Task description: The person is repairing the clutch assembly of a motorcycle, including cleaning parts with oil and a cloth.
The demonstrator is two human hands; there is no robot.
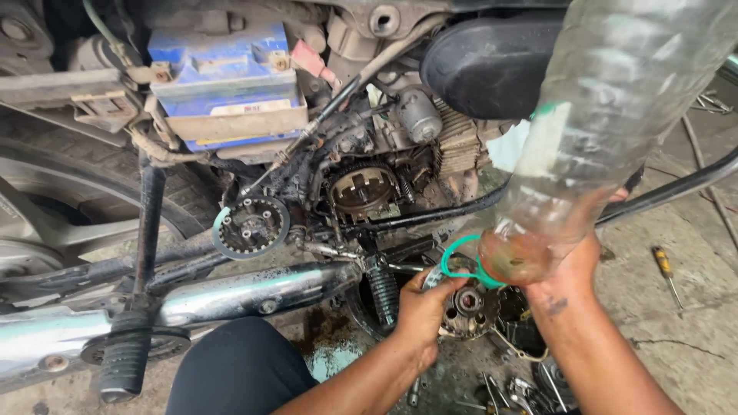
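Head cam looks down at an opened-up motorcycle engine. Right hand is wrapped around the neck end of a big clear plastic bottle, fingers closed on it, bottle tipped mouth-down with its green cap ring dangling just over a round grimy metal clutch part. Left hand cups that part from the side, fingers curled against its edge, low in front of the engine. Chrome exhaust pipe runs across the left, blue and white battery sits up top, and a yellow-handled screwdriver lies on the concrete floor to the right.
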